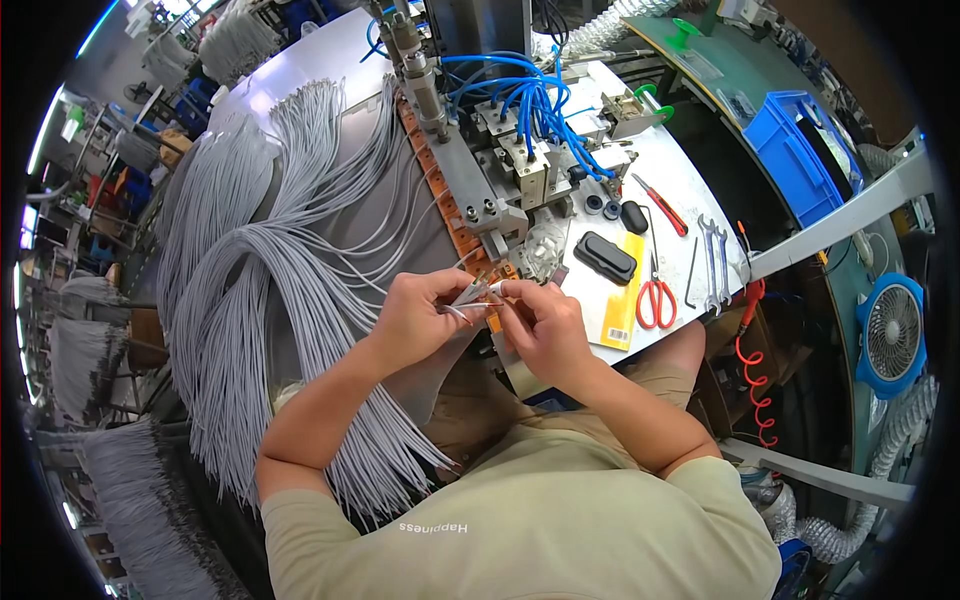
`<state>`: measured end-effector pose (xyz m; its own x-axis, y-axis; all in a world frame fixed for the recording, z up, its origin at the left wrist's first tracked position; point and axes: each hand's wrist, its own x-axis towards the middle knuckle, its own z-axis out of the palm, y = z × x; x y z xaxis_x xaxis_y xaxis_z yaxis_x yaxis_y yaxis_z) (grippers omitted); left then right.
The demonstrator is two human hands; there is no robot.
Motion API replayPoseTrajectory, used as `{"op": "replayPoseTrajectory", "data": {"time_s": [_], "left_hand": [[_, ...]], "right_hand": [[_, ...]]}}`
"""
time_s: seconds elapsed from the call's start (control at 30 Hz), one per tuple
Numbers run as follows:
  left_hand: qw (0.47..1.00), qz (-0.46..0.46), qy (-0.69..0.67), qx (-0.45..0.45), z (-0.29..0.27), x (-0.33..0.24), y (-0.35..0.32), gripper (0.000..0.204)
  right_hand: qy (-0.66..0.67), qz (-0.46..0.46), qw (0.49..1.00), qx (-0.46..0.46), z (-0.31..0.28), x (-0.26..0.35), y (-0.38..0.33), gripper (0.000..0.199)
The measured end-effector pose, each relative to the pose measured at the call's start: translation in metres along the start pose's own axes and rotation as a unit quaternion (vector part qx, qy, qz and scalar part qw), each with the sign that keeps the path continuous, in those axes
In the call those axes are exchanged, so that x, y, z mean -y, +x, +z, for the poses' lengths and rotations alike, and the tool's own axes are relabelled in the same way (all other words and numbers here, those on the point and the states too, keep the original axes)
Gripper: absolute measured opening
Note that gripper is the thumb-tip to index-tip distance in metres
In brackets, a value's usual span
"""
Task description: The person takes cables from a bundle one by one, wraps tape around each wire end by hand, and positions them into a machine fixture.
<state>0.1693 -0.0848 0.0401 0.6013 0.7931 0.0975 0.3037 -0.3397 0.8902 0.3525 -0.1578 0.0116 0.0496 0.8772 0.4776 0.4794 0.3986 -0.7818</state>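
Grey cables are spread in a thick fan across the left, with their lower ends left loose near the person's left arm. A white table is seen at right. Between the two is set a metal machine, topped by looped blue tubes and edged on its left by an orange rail. Past the table, a blue bin and, lower down, a blue fan are placed.

Just below the machine, the left hand and right hand are brought almost together. On the table are laid a yellow packet, red scissors, two wrenches, a black case overlapped with the packet, a red knife and a hex key.

Thin wire ends are gripped between the left thumb and fingers; their tips are pinched by the right thumb and forefinger, the exact contact being partly hidden.
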Motion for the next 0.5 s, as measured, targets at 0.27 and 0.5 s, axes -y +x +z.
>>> {"op": "replayPoseTrajectory", "data": {"time_s": [0.27, 0.5], "left_hand": [[1.0, 0.013, 0.026, 0.0, 0.002, -0.003, -0.001, 0.022], [0.998, 0.002, 0.013, 0.061, -0.001, -0.011, 0.001, 0.015]], "right_hand": [[0.022, 0.023, 0.999, 0.029, -0.002, -0.002, -0.001, 0.009], [0.059, 0.06, 0.993, 0.085, -0.009, -0.011, 0.005, 0.01]]}}
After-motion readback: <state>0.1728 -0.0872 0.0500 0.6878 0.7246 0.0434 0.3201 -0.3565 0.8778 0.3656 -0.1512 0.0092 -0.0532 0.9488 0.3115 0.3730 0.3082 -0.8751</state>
